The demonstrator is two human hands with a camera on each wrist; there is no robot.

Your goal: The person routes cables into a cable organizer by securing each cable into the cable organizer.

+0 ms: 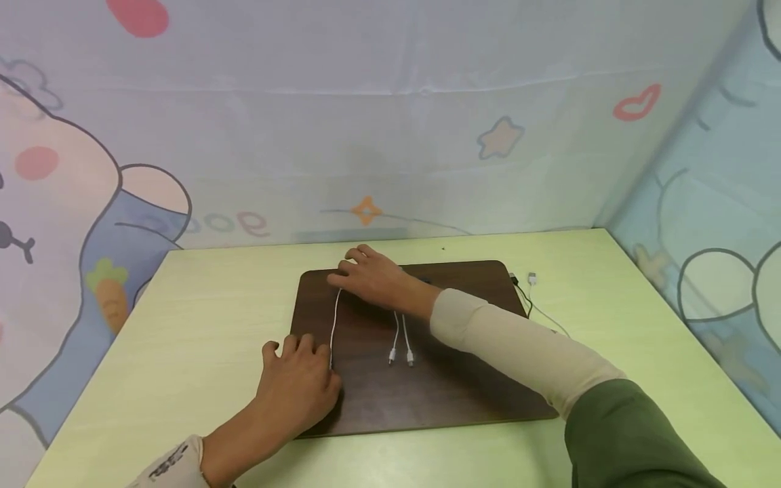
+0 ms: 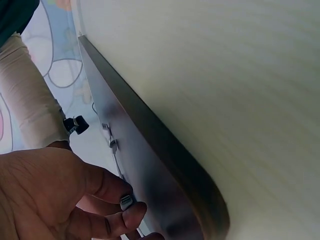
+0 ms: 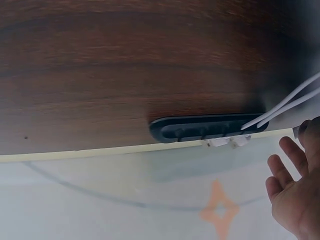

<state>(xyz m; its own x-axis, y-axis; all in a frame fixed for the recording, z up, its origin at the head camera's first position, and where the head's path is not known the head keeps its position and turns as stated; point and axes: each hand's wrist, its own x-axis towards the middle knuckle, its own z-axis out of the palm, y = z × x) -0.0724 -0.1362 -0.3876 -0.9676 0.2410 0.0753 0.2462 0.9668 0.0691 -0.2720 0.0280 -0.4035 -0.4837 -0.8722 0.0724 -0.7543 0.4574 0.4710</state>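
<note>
A white charging cable [image 1: 333, 318] runs over the dark wooden board [image 1: 366, 400] between the two hands. My left hand [image 1: 299, 383], at the board's near left, pinches its small metal-tipped plug [image 2: 126, 202] between thumb and finger. Near the far left corner, my right hand [image 1: 373, 278] pinches the cable's other end with thumb and forefinger, the remaining fingers spread. A black cable holder [image 3: 200, 129] lies along the board's far edge. Two more white cables [image 3: 285, 106] sit in its slots at one end, and their small plugs [image 1: 401, 356] lie mid-board.
Beyond the board's right edge lie a black cable plug [image 1: 514, 279] and a white USB plug [image 1: 532, 278] with its cord. The board rests on a pale yellow table [image 1: 213, 325]. A printed cloth backdrop [image 1: 366, 135] rises behind and at both sides.
</note>
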